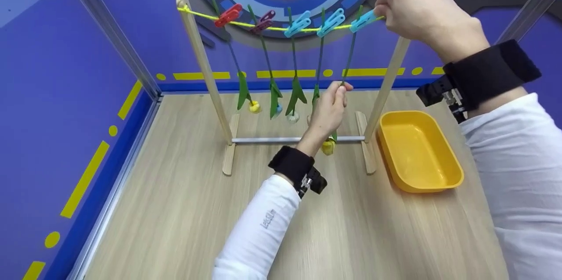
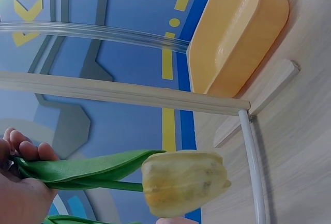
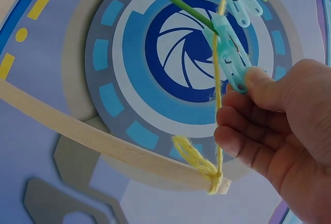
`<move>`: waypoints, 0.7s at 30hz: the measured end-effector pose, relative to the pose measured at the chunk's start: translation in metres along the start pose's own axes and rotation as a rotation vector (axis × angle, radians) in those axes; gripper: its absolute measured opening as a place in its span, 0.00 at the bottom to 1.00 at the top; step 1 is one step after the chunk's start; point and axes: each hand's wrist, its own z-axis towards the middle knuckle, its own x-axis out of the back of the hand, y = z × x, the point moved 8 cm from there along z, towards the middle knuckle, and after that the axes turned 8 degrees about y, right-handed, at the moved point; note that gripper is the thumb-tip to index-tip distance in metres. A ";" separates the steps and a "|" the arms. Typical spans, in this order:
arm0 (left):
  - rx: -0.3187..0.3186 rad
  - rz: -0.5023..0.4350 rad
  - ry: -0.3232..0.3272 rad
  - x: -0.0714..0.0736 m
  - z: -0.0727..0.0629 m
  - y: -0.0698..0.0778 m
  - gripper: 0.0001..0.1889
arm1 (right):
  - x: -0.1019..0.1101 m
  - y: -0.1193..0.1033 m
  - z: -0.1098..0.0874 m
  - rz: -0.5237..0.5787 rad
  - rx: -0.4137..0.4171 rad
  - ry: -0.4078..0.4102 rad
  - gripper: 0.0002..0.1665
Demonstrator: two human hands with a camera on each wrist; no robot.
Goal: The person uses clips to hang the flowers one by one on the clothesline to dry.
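My right hand (image 1: 423, 8) pinches a light blue clothespin (image 3: 232, 53) at the right end of a yellow string (image 1: 206, 16). The pin's far end sits on the string and the top of a green stem. Lower down, my left hand (image 1: 327, 111) grips that stem and its leaf, with the pale yellow tulip (image 2: 183, 182) hanging head-down below the fingers. More artificial tulips hang upside down to the left: yellow (image 1: 254, 107), blue (image 1: 279, 109) and white (image 1: 293, 117). A red clothespin (image 1: 228, 15), a dark red clothespin (image 1: 263, 22) and two light blue ones hold stems to the string.
Two wooden posts (image 1: 199, 47) carry the string, joined below by a grey rod (image 1: 263, 140) and standing on wooden feet. A yellow plastic bin (image 1: 415, 152) stands right of the frame on the wood-grain table (image 1: 175, 210). Printed blue-purple panels enclose the back and sides.
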 end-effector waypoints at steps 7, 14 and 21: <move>0.022 0.002 -0.002 0.000 0.000 -0.002 0.16 | 0.001 -0.001 0.003 -0.034 0.004 -0.068 0.18; 0.024 -0.009 -0.002 0.001 0.001 -0.001 0.17 | 0.002 -0.007 0.008 -0.082 0.051 -0.083 0.15; 0.016 -0.013 -0.003 0.002 0.002 0.001 0.16 | 0.002 -0.005 0.005 -0.080 0.084 -0.085 0.17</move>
